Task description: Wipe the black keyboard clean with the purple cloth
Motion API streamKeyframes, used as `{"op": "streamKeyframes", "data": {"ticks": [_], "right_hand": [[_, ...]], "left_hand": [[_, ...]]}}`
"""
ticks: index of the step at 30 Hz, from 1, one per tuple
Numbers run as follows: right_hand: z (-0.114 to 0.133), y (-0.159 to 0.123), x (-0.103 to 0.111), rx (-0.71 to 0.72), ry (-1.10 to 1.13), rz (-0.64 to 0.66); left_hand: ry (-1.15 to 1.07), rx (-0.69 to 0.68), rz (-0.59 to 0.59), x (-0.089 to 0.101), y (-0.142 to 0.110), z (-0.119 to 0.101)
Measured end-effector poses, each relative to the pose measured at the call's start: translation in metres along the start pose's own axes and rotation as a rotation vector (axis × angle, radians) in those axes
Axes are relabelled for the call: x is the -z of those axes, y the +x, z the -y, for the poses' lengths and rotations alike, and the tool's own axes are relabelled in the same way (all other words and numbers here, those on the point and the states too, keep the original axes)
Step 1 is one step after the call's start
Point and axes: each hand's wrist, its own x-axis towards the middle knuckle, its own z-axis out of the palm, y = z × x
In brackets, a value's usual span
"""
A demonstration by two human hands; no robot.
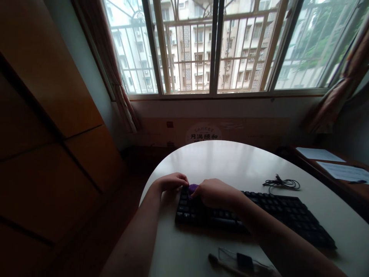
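Note:
A black keyboard [225,219] lies at a slant on the white round table, its left end under my hands. My right hand [215,192] is closed on a soft-looking purple lump [193,189], which it presses against the keys near the keyboard's top left corner. What the lump is made of I cannot make out. Curled fingers of my left hand [174,181] grip at that same corner, just left of the lump. My right forearm crosses over the keyboard and hides its middle keys.
A coiled black cable [281,182] rests behind the keyboard on the white table [213,157]. At the front lie a dark-tipped stick-like tool [213,259] and a wire tool with a black block [245,262]. Papers [319,154] and pens are on a brown surface at right.

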Motion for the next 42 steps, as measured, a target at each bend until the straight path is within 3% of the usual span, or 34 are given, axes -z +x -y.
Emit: {"op": "streamKeyframes", "data": {"ticks": [4, 11, 16, 24, 31, 42], "right_hand": [[0.002, -0.003, 0.002, -0.01, -0.026, 0.033], [0.012, 0.003, -0.009, 0.022, -0.019, -0.045], [0.015, 0.0, -0.001, 0.01, -0.034, 0.017], [0.021, 0.0, -0.001, 0.035, -0.066, -0.048], [0.03, 0.001, 0.015, -0.006, -0.126, 0.023], [0.046, 0.006, 0.023, 0.032, -0.161, 0.019]], "left_hand": [[-0.011, 0.002, -0.002, 0.0, 0.001, 0.002], [-0.009, -0.011, -0.006, 0.0, 0.0, 0.0], [-0.001, -0.019, -0.015, -0.002, -0.001, -0.003], [0.016, -0.008, -0.042, -0.001, -0.003, -0.005], [-0.009, 0.03, -0.083, 0.003, -0.004, -0.006], [0.01, 0.034, -0.174, 0.002, -0.005, -0.008]]}}
